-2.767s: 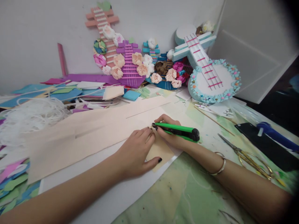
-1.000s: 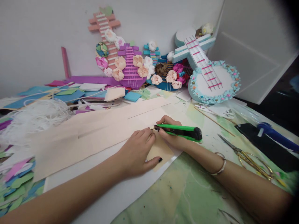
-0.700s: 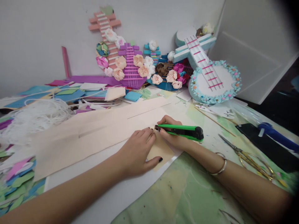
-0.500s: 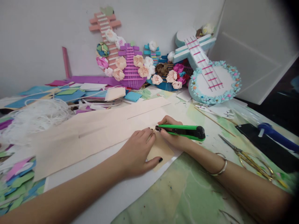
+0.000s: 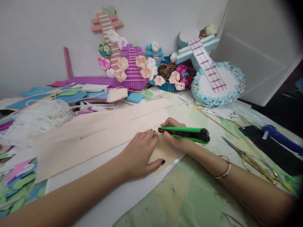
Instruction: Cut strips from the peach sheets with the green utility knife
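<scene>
My right hand (image 5: 178, 145) grips a green and black utility knife (image 5: 193, 134), its front end low and close to my left fingertips. Under that hand and beside the knife lies a small tan piece of paper or card (image 5: 165, 154). My left hand (image 5: 138, 154) rests flat on this piece, thumb spread out and fingers pointing toward the knife tip. The blade itself is too small to make out. A large peach sheet (image 5: 101, 129) with a slit or dark line across it lies just beyond both hands, and a white sheet (image 5: 99, 186) is underneath.
Gold-handled scissors (image 5: 255, 164), a thin wooden stick (image 5: 219, 123) and a blue glue gun (image 5: 281, 138) lie at right. White string (image 5: 38, 119) and coloured paper scraps (image 5: 19, 186) pile up at left. Decorated model instruments (image 5: 210, 72) stand along the wall.
The knife's rear end has shifted very slightly right and down. The left hand stays in place on the tan piece.
</scene>
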Demonstrator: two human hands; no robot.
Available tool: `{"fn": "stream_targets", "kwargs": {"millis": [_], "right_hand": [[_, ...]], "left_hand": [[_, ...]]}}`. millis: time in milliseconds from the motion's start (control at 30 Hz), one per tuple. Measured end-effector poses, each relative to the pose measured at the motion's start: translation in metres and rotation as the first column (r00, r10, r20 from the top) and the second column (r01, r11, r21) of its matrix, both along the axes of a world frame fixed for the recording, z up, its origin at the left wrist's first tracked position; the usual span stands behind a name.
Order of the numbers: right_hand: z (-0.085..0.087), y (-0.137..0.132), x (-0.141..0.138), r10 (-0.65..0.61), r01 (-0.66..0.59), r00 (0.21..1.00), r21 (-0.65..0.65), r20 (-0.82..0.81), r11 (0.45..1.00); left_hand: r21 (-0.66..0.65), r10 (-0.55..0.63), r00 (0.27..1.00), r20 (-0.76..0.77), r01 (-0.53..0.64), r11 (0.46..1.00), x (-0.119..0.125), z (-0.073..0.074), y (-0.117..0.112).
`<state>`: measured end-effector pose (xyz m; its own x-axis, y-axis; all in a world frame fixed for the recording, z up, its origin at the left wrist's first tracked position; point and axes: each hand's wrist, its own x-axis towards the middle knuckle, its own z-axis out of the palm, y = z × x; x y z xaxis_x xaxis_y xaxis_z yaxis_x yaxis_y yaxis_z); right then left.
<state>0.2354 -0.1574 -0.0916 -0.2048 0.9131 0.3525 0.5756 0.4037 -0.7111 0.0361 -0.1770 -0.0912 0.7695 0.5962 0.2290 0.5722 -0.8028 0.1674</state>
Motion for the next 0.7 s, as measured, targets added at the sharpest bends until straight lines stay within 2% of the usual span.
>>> {"fn": "stream_targets", "kwargs": {"millis": [700], "right_hand": [[-0.0033, 0.0017, -0.0002, -0.001, 0.001, 1.0, -0.01, -0.001, 1.0]], "left_hand": [[-0.001, 0.0, 1.0, -0.008, 0.0, 1.0, 0.0005, -0.0007, 0.0006]]}}
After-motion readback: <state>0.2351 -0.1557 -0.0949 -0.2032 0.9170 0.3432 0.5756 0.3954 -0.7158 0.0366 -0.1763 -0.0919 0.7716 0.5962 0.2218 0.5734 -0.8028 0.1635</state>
